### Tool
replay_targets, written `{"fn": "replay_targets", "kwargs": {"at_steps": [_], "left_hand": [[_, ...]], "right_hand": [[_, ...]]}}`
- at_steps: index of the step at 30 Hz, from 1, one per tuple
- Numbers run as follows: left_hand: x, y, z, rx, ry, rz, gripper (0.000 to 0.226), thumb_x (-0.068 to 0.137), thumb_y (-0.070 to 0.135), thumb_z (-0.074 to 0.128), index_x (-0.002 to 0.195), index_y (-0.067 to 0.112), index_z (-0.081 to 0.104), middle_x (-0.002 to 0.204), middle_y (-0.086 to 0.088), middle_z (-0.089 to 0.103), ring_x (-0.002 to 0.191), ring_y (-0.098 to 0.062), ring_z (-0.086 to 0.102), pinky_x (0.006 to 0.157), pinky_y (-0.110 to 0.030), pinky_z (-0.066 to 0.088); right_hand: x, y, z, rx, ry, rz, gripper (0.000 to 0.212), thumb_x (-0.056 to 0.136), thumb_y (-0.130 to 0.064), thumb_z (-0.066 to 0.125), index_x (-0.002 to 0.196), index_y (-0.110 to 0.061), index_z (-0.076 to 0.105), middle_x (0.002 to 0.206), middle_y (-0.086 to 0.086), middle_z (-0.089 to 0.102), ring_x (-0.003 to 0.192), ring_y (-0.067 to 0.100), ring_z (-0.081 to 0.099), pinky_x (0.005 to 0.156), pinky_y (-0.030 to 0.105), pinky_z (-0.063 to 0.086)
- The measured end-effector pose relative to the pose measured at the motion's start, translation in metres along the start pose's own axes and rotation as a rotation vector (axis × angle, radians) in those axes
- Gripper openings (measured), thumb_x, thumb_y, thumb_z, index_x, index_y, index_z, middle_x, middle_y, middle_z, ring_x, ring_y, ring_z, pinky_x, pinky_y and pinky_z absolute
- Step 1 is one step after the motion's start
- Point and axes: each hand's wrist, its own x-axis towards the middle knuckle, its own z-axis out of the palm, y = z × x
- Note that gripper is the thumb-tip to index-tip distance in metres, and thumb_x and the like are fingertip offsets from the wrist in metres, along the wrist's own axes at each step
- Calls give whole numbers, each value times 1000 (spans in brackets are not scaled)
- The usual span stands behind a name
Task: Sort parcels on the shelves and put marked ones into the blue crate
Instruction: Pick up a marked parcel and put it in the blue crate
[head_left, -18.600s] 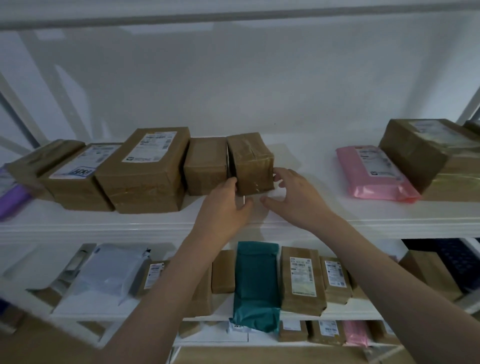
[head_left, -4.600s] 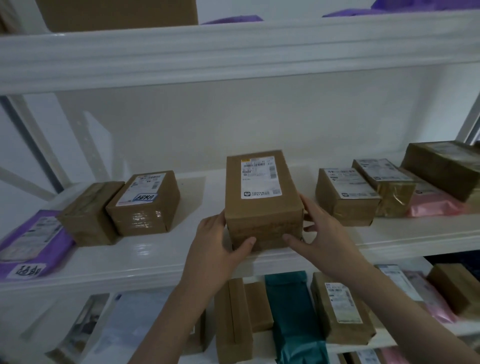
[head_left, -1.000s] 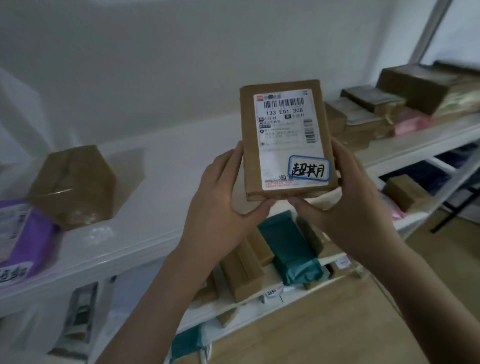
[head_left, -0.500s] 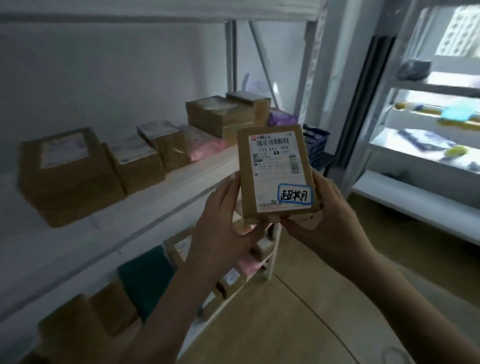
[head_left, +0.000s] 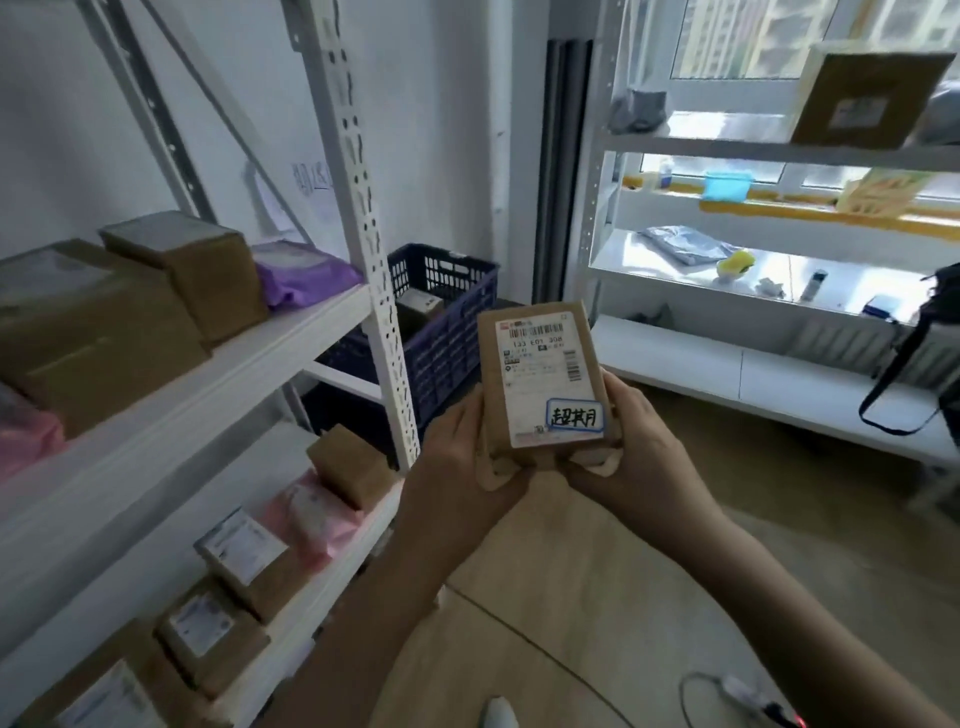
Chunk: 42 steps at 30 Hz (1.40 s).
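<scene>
the parcel (head_left: 543, 382), brown with a white label and a blue-edged handwritten sticker, sits upright between my left hand (head_left: 467, 462) and right hand (head_left: 631, 457), fingers curled round it. the crate (head_left: 441, 332) beyond holds one box.

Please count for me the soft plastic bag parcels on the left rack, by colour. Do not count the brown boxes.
Purple bag: 1, at the right end of the upper shelf.
Pink bags: 2, one at the left edge of the upper shelf and one on the shelf below.
Total: 3
</scene>
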Motion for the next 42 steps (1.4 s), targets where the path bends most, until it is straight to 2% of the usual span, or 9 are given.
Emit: {"fn": "replay_targets", "kwargs": {"at_steps": [3,7,14,21,25,33,37,40,42], "left_hand": [[61,-40,44,-36,-22,6,71,82,42,74,140,7,55,129,-9,64,122,-26,60,98,-46,53],[143,-78,88,-1,-19,50,70,80,27,81,142,16,50,130,-10,62,120,-23,57,96,-47,54],[282,-131,138,-14,-25,-144,85,81,46,75,154,20,39,142,2,52,134,-15,45,103,-42,51],[396,-195,189,98,46,-208,89,84,51,78,157,24,34,149,5,46,141,-11,38,110,-37,46],[447,-232,212,174,115,-275,89,83,51,75,156,21,36,145,4,50,138,-14,41,106,-36,48],[488,-292,195,320,284,-476,88,79,50,74,153,19,39,141,6,54,134,-11,44,100,-23,45],[480,-342,165,354,334,-655,89,77,47,80,152,21,39,141,5,54,134,-13,43,101,-30,49],[473,-385,146,329,359,-768,87,75,40,84,149,22,42,140,5,54,132,-14,44,100,-31,48],[471,-417,136,296,362,-833,83,73,34,88,144,22,46,136,4,56,129,-17,48,99,-33,49]], "right_hand": [[61,49,7,-27,-4,32,80,75,-43,78,144,-30,38,133,-12,51,119,7,53,94,34,54],[149,106,11,-35,-53,110,86,75,-41,82,147,-30,36,134,-10,52,118,4,53,95,33,54],[302,175,11,-11,-99,92,89,74,-41,81,147,-35,32,128,-19,44,113,1,49,93,26,50],[445,256,30,6,-190,5,94,74,-47,81,151,-30,31,140,-9,47,113,-3,45,93,22,45],[531,293,55,38,-302,-74,94,72,-53,80,149,-34,30,139,-13,46,118,4,52,97,31,51],[646,306,145,112,-571,-230,88,75,-46,83,147,-32,34,136,-16,49,110,-15,40,85,4,36],[680,287,217,141,-721,-272,90,76,-37,83,148,-33,28,136,-17,53,113,-5,52,90,20,48],[697,274,274,134,-831,-284,93,76,-36,82,149,-29,24,137,-13,54,108,-3,54,83,16,45],[705,269,315,124,-880,-289,93,75,-40,83,147,-26,26,136,-9,56,113,4,56,87,22,50]]}}
